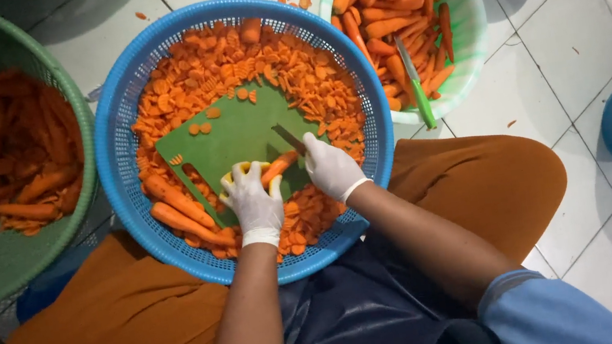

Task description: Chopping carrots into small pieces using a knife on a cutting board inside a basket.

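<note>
The carrot (pixel 279 166) lies on the green cutting board (pixel 237 138), in the middle of the blue basket (pixel 114 143). It is long and orange, and it slants up from the left hand (pixel 254 199) toward the right hand (pixel 331 167). The left hand is closed on its lower end. The right hand is closed on a knife (pixel 288 139), blade touching the carrot's upper end.

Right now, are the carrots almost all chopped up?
Not yet. Lots of carrot slices already fill the blue basket. The left hand steadies one carrot on the green board while the right hand cuts with a knife. Whole carrots wait in the pale green bowl.
</note>
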